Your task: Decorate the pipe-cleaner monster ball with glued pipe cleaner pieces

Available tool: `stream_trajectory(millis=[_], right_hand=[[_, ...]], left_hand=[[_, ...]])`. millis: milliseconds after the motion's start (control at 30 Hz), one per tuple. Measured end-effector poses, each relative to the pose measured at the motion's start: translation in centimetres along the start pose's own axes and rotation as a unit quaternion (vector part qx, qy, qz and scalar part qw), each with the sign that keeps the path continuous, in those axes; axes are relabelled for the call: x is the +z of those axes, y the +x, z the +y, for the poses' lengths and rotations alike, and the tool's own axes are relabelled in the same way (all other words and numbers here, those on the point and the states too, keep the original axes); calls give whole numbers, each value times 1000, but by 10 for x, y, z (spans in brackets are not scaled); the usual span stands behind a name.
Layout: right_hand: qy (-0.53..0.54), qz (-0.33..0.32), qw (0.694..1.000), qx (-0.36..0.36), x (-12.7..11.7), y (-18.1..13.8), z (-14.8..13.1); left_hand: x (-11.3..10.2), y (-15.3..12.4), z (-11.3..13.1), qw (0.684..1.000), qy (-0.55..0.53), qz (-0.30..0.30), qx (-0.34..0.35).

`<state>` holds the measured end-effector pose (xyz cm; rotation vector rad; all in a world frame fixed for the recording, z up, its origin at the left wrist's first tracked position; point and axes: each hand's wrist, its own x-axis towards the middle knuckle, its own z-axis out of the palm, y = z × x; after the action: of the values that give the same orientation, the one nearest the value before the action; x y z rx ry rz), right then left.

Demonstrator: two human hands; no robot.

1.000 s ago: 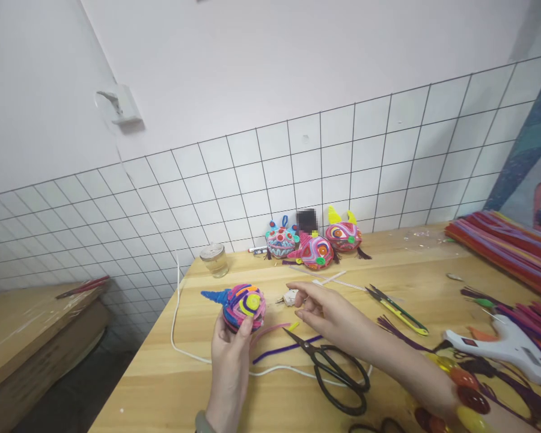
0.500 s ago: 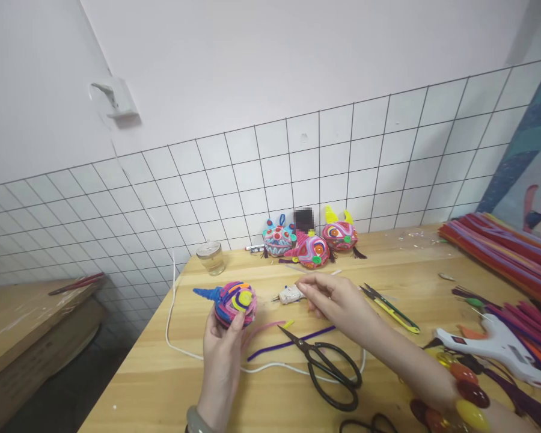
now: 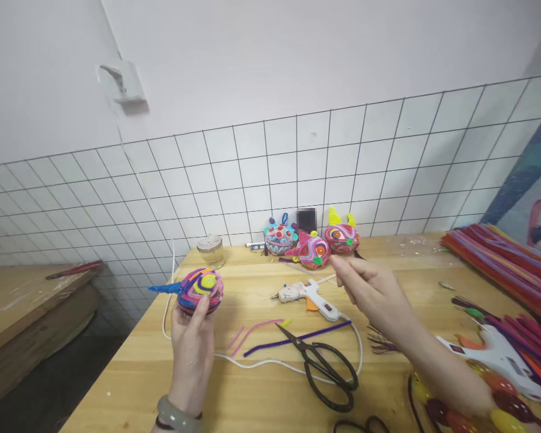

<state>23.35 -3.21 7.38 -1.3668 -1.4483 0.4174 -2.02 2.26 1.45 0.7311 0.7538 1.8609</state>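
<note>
Left hand (image 3: pixel 192 343) is cupped round the ball (image 3: pixel 201 290) from below, thumb up the front and fingers wrapped behind. It holds the ball in the air over the left edge of the table (image 3: pixel 252 397), clear of the wood. The ball is round and a bit flattened, wound all over in fuzzy craft wire in pink, purple, blue and orange bands. A yellow-green spiral disc sits on its front like an eye. A blue cone horn (image 3: pixel 165 288) sticks out sideways to the left. There is a grey-green bangle (image 3: pixel 175 415) on that wrist.

Right hand (image 3: pixel 374 291) is stretched out over the middle of the table, thumb and forefinger tips drawn together. A thin pale stick (image 3: pixel 327 279) lies just below the fingertips. Can't tell if they grip it or only hover above it. The small glue gun (image 3: pixel 306 294) lies on the wood just left of that hand, apart from it. A string of coloured beads (image 3: pixel 478 403) is round that wrist.

Black scissors (image 3: pixel 322 364) lie open near the front of the table. A purple wire (image 3: pixel 297 338), a pink wire (image 3: pixel 255 329) and a white cord (image 3: pixel 261 362) lie beside them. Three finished figures (image 3: pixel 313 243) stand at the tiled wall, with a glass jar (image 3: pixel 210 251) to their left. A bigger white glue gun (image 3: pixel 500 358) and a pile of fuzzy wires (image 3: pixel 500 252) are on the right.
</note>
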Motion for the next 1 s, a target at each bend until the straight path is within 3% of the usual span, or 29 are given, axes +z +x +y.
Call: stream_trajectory(millis=[167, 267, 400, 633, 867, 1000], right_hand=[[-111, -201, 973, -27, 25, 0, 21], [-205, -258, 942, -70, 40, -3, 36], [-277, -279, 914, -97, 54, -8, 52], [-320, -315, 885, -126, 68, -14, 60], [-350, -335, 866, -125, 69, -14, 65], [-343, -335, 868, -133, 67, -13, 70]], left_hand=[[-3, 1, -5, 1000, -9, -8, 2], [-4, 1, -7, 1000, -8, -14, -1], [-4, -2, -12, 1000, -9, -13, -25], [0, -20, -26, 989, 37, -43, -133], [5, -33, -28, 981, 30, -118, -150], [4, -24, -20, 988, 23, -78, -133]])
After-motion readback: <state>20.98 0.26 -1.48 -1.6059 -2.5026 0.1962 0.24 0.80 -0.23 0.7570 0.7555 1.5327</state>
